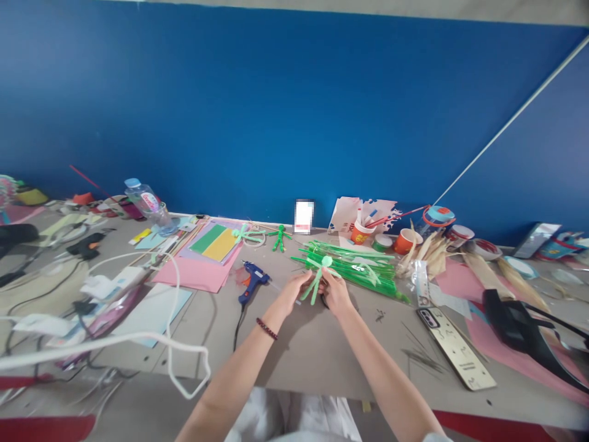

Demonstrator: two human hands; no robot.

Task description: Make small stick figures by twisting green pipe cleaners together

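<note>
A light green pipe-cleaner figure (317,283) with a round head, arms and two legs is held upright above the table. My right hand (337,293) pinches it from the right, near the body. My left hand (293,291) closes on its left side, though some fingertips are hidden. Just beyond my hands lies a bag of green pipe cleaners (368,273). To the left rests a blue glue gun (253,281). A darker green figure (280,238) stands by the wall, and another pale green figure (246,234) lies beside it.
Pink paper (216,277) and coloured sheets (214,242) lie at left, near a loose white cable (172,319). A plastic bottle (142,195) stands behind. At right are a paper cup with pens (361,234), a phone (455,350), thin wires (423,359) and a black device (510,325).
</note>
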